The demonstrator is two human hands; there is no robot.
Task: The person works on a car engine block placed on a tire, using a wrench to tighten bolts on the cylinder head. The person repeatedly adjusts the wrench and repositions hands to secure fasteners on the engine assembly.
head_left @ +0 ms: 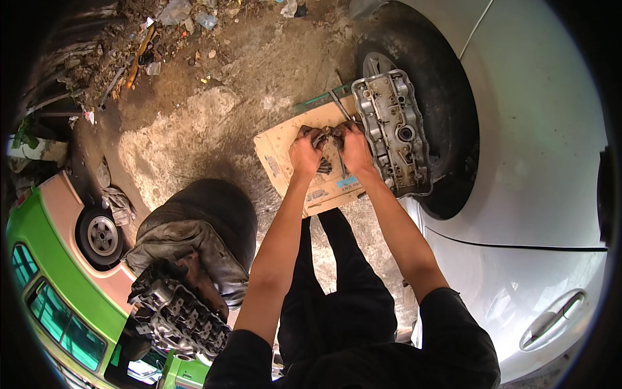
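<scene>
Both arms reach forward over a flat piece of cardboard [280, 146]. My left hand [304, 153] and my right hand [356, 152] are close together, fingers curled around a small dark, greasy part [328, 135]. Its exact kind is partly hidden by the fingers. Just below it, a small bunch of dark, slender metal pieces [324, 166] lies on the cardboard. To the right of my right hand sits a grey metal engine cover [396, 133], its hollow inside facing up. A long metal tool [339, 105] lies at the cardboard's far edge.
A silver car [531, 162] with a dark wheel [453, 146] stands close on the right. At lower left are a cylinder head [181, 314], a large tyre [227, 204] partly under dark cloth, and a green-and-pink vehicle [65, 227]. Litter [173, 13] lies on the far ground.
</scene>
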